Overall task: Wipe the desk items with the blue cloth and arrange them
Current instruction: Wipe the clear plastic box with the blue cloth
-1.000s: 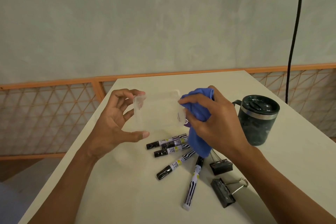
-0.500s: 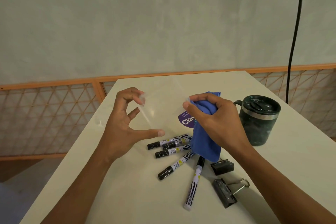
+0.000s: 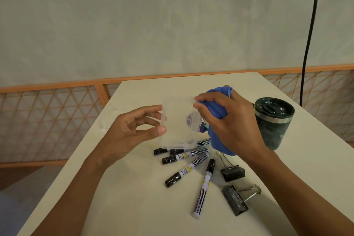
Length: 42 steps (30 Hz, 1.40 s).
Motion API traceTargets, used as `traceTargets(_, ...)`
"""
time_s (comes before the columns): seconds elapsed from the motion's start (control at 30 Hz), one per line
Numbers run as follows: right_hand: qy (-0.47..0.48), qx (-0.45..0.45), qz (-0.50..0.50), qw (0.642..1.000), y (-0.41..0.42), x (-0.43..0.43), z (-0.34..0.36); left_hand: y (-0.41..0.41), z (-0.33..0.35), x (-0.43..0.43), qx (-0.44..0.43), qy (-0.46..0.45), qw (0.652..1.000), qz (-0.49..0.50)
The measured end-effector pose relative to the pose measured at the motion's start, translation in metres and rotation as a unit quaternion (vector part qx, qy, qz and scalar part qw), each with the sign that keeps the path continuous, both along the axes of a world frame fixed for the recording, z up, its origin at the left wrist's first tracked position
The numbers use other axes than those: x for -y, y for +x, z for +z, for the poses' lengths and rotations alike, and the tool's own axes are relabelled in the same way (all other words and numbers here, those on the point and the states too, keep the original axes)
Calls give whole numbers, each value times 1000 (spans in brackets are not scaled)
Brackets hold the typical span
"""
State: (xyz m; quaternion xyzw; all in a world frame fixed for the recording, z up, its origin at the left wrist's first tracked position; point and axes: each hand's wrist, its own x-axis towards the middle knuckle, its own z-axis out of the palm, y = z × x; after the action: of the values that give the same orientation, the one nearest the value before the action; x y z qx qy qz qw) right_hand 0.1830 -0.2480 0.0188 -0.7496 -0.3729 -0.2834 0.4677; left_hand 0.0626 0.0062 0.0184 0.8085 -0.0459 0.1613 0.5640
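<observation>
A clear plastic box (image 3: 177, 120) with a purple sticker is held above the white desk (image 3: 118, 188). My left hand (image 3: 132, 130) pinches its left edge between thumb and fingers. My right hand (image 3: 228, 120) grips the blue cloth (image 3: 215, 110) and holds the box's right edge with its fingertips. Several black markers (image 3: 184, 156) lie fanned out on the desk below the box. Two black binder clips (image 3: 232, 173) lie to the right of the markers, under my right forearm.
A dark lidded mug (image 3: 273, 122) stands at the right, just past my right hand. An orange lattice railing (image 3: 51, 120) runs behind and beside the desk. A black cable (image 3: 310, 30) hangs down at the far right.
The clear box was turned edge-on half a second ago and now faces me flat again. Both hands shifted slightly with it; the cloth stays bunched in my right hand.
</observation>
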Motion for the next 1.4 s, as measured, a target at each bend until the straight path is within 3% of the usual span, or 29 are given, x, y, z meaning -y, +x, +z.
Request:
traceTargets(0.13, -28, 6, 15, 999, -1, 1, 3, -2, 0, -1, 1, 19, 1000, -12)
traceTargets(0.27, -17, -47, 50, 997, -4, 3, 5, 1, 1, -3, 60, -18, 996, 59)
traceTargets(0.4, -59, 3, 67, 996, -12, -6, -5, 3, 0, 3, 102, -23, 990, 93)
traceTargets(0.6, -114, 140, -45, 983, -8, -22, -22, 4, -4, 11, 152, -27, 983, 96)
traceTargets(0.8, -104, 137, -125, 977, -16, -39, -21, 0, 2, 29, 213, 14, 970, 114)
traceTargets(0.9, -101, 113, -105, 983, -23, -46, -20, 0, 2, 30, 226, 25, 966, 120)
traceTargets(1.07, -188, 107, 33, 976, -40, -45, -23, -1, 2, 28, 222, 47, 967, 119)
traceTargets(1.3, -178, 142, -67, 971, -25, -44, -19, 1, 3, 28, 225, 39, 967, 111)
traceTargets(1.4, -181, 134, -12, 974, -30, -44, -20, 1, 0, 21, 217, 8, 969, 122)
